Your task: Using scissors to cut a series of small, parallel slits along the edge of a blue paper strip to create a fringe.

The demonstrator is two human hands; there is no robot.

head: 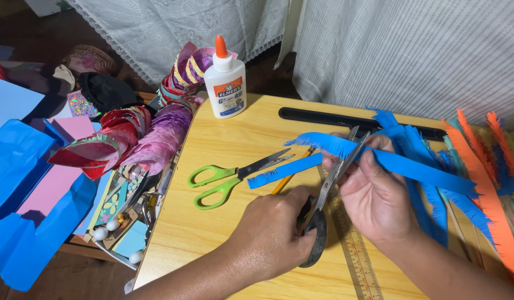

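While the left hand (273, 228) grips the dark handles of a pair of scissors (323, 205) near the front edge of the desk (212, 233), its fingers are closed through and around the loops, and the blades point up and away, slightly parted. Just to the right, the right hand (373, 194) holds a blue paper strip (412, 166), with its fingers pinched on the strip where the blades meet it. The strip runs from a fringed tip on the left, across the blades, to the right, where it lies over other cut paper. Under both hands a wooden ruler (354, 253) lies on the desk, running toward the near edge.

A little farther and to the left, a second, shorter blue strip (285, 171) lies flat on the desk, with a yellow pencil (290, 176) partly beneath it. Beside that, a pair of green-handled scissors (223, 180) rests on the desk, its blades nearly closed and pointing right.

On the right side, fringed orange strips (484, 194) and more blue ones fan out over the desk edge. Off the left edge of the desk sits a heap of curled red and purple paper rolls (140, 139), with sheets of blue paper (18, 166) and pink paper (51, 189) beyond them to the left.

At the far side of the desk stands a white glue bottle (226, 83) with an orange cap, upright, and a long black bar (334, 118) lies along the far edge. Pale curtains (401, 50) hang behind.
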